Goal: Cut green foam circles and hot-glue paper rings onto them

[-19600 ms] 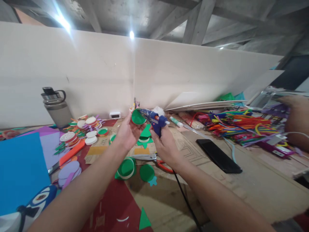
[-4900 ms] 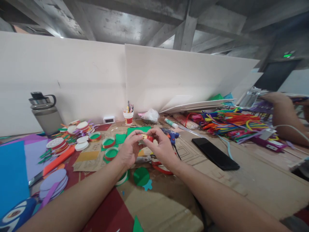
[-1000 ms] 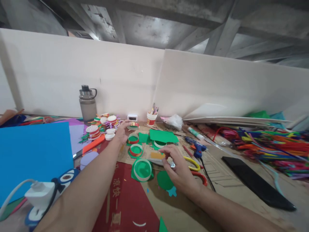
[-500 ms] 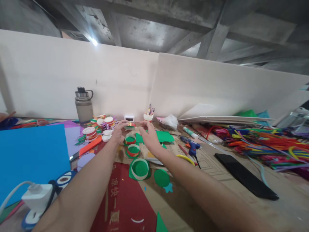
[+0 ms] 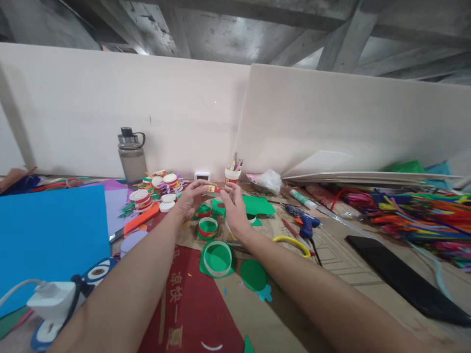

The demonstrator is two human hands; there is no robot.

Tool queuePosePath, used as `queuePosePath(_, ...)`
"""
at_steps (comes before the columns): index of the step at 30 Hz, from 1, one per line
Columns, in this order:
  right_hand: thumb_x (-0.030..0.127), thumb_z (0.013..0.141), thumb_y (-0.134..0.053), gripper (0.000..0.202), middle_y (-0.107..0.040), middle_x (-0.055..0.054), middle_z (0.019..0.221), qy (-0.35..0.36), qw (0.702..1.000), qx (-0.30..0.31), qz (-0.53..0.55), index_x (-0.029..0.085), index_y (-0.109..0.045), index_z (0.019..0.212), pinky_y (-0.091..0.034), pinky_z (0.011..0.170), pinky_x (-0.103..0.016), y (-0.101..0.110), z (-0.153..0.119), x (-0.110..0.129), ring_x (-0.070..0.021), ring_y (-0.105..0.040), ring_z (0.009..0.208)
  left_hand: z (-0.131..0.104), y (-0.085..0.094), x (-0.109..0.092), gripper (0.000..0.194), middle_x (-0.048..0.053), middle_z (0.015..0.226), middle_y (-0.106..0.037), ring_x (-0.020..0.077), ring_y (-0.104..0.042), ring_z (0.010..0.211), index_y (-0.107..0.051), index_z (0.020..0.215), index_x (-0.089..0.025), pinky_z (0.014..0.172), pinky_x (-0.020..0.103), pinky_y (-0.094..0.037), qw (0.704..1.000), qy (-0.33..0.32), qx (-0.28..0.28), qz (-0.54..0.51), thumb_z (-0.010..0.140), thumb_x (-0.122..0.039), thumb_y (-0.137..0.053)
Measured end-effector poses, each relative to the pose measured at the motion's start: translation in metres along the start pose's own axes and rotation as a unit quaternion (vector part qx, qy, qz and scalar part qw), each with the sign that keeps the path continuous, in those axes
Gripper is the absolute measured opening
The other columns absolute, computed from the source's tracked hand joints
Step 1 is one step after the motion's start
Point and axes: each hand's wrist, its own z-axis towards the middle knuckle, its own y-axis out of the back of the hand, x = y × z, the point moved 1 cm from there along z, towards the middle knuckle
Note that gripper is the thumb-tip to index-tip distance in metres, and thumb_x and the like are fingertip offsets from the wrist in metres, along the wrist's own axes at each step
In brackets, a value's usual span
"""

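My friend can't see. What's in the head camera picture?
The left hand holds a red and yellow band, the right hand beside it. On the cardboard lie a green circle and a blue glue gun.

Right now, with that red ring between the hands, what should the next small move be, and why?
Probably lower the ring beside the other red rings: the left hand grips it, the right hand is at its right end, it seems raised, and the glue gun lies aside, unheld.
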Motion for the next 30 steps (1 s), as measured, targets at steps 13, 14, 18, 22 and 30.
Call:
queuePosePath(13, 0.043, 0.079, -0.059, 0.036, -0.06, -0.006, 0.108, -0.034, 0.999, 0.006, 0.041, 0.023, -0.05, 0.108, -0.051, 0.074, -0.032, -0.001, 0.002, -0.006, -0.0203, -0.059, 0.098, -0.002, -0.01, 0.0, 0.016, 0.006, 0.089, -0.072, 0.0178, -0.065, 0.085, -0.073, 0.08, -0.016, 0.082, 0.034, -0.049, 0.999, -0.005, 0.03, 0.042, 0.065, -0.02, -0.078)
queuePosePath(14, 0.043, 0.079, -0.06, 0.036, -0.06, -0.006, 0.107, -0.033, 0.999, 0.003, 0.041, 0.023, -0.051, 0.107, -0.051, 0.074, -0.032, -0.001, 0.002, -0.007, -0.0202, -0.059, 0.097, -0.002, -0.01, 0.0, 0.016, 0.006, 0.09, -0.072, 0.0177, -0.065, 0.085, -0.073, 0.079, -0.016, 0.082, 0.034, -0.049, 0.999, -0.003, 0.028, 0.044, 0.064, -0.02, -0.079)
queuePosePath(18, 0.042, 0.079, -0.058, 0.031, -0.062, -0.005, 0.1, -0.033, 0.999, -0.004, 0.032, 0.021, -0.055, 0.101, -0.05, 0.07, -0.031, 0.001, 0.003, -0.009, -0.0191, -0.06, 0.089, -0.004, -0.012, 0.004, 0.017, 0.006, 0.091, -0.072, 0.0178, -0.065, 0.086, -0.073, 0.079, -0.016, 0.084, 0.034, -0.049, 0.998, 0.003, 0.029, 0.058, 0.064, -0.02, -0.079)
queuePosePath(22, 0.04, 0.078, -0.057, 0.026, -0.064, -0.004, 0.097, -0.025, 0.999, -0.017, 0.023, 0.02, -0.059, 0.095, -0.049, 0.076, -0.032, 0.002, 0.004, -0.01, -0.0183, -0.059, 0.088, -0.004, -0.012, 0.007, 0.018, 0.007, 0.092, -0.072, 0.019, -0.065, 0.086, -0.073, 0.082, -0.016, 0.085, 0.036, -0.049, 0.997, 0.003, 0.027, 0.074, 0.066, -0.022, -0.078)
queuePosePath(30, 0.04, 0.078, -0.057, 0.026, -0.064, -0.003, 0.094, -0.031, 0.999, -0.023, 0.029, 0.02, -0.059, 0.095, -0.048, 0.078, -0.032, 0.001, 0.003, -0.011, -0.018, -0.059, 0.087, -0.005, -0.012, 0.009, 0.024, 0.006, 0.087, -0.072, 0.0196, -0.066, 0.082, -0.071, 0.082, -0.016, 0.081, 0.037, -0.05, 0.997, 0.004, -0.006, 0.072, 0.061, -0.023, -0.081)
